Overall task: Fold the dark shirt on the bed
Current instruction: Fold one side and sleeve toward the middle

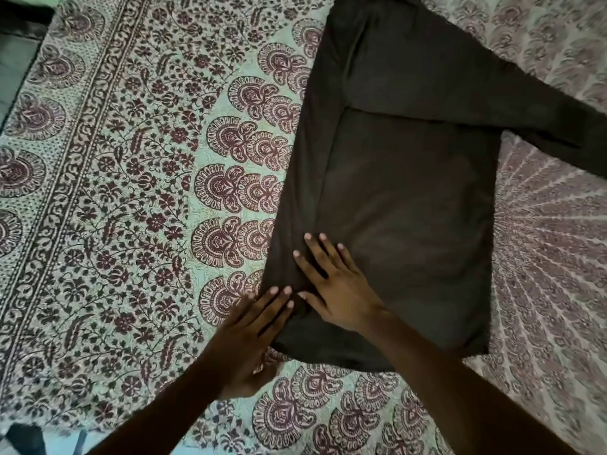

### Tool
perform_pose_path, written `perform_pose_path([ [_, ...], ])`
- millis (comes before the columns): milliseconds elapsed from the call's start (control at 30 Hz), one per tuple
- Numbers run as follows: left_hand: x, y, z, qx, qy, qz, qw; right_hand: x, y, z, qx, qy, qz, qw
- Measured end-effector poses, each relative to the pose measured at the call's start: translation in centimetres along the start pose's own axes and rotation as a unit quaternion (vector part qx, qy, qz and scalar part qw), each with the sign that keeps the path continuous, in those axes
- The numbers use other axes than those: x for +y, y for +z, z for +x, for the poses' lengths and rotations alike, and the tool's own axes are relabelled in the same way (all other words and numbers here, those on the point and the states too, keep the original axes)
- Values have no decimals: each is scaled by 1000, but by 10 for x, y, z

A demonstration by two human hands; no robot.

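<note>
The dark shirt lies flat on the bed, its body running from the near edge up to the top of the view. Its left side is folded inward in a long strip. One long sleeve stretches out to the right. My right hand lies flat, fingers spread, on the folded strip near the shirt's lower left corner. My left hand rests palm down at that same corner, fingers touching the shirt's edge, thumb on the bedspread. Neither hand grips the cloth.
A patterned bedspread with maroon paisley and flower prints covers the bed. Its left edge meets a dark floor at the upper left. The bed's near edge shows at the bottom left.
</note>
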State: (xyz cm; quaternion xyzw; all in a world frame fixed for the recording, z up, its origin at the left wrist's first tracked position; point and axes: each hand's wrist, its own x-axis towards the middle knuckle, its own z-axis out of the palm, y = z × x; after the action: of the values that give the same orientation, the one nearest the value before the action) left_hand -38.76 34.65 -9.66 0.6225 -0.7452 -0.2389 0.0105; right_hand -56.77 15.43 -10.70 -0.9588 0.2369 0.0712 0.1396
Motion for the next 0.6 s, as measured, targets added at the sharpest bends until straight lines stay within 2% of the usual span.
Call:
perform_pose_path([
  [100,10,-6,0,28,7,-12,1000,3,-2,-21,34,-28,60,997],
  [167,20,-12,17,62,11,-37,997,11,-7,-33,86,15,134,987],
  [233,32,-23,48,94,-11,-67,993,27,-18,-39,162,87,213,960],
  [367,60,-47,136,148,-31,-76,986,86,-39,-50,301,194,312,880],
  [433,79,-57,191,168,-21,-67,983,125,-47,-62,330,235,342,848],
  [533,108,-71,277,166,-13,-42,985,183,-64,-83,340,259,341,837],
  [600,133,-82,338,144,-11,-19,989,226,-80,-102,356,291,347,817],
])
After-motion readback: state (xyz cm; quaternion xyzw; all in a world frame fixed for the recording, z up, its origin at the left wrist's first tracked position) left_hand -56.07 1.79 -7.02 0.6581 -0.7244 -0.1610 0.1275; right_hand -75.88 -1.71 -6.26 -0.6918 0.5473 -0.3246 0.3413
